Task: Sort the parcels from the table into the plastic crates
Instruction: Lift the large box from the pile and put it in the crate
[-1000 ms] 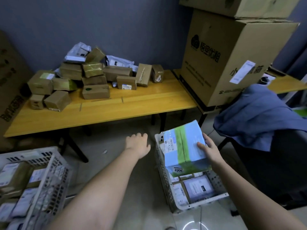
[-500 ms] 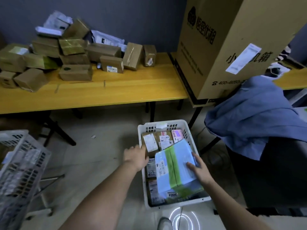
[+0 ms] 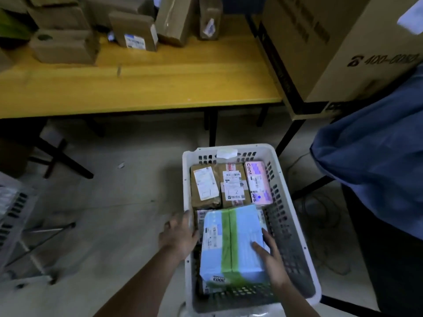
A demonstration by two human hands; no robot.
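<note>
**Blue-and-green parcel goes into the white crate**

My right hand point(image 3: 270, 259) lowers a pale blue parcel with a green band point(image 3: 231, 245) into the white plastic crate point(image 3: 295, 227) on the floor, at about 5 o'clock in my view. The fingers lie fairly straight across the parcel's right face, slightly spread, with the palm under its edge; I judge this hold lets the flat pack slide down level rather than drop on a corner. My left hand point(image 3: 179, 236) sits at the crate's left rim, at about 6 o'clock, its fingers curled toward the parcel's left side; whether they press the rim or the parcel, I cannot tell, but the hand appears placed to steady one or the other.

The parcel covers the near half of the crate, resting on or just above labelled packets beneath it. At the far end, three parcels stand side by side: two brown ones point(image 3: 204, 186) and a pink one point(image 3: 257, 183), packed tight, probably to save room.

More brown cardboard parcels point(image 3: 65, 45) wait on the yellow table point(image 3: 160, 85) at 11 to 12 o'clock. A large carton point(image 3: 320, 46) stands at 1 o'clock, a blue cloth point(image 3: 375, 156) at 3 o'clock, and part of a second crate point(image 3: 13, 209), blurred, at 9 o'clock. Sorting looks well short of done.
</note>
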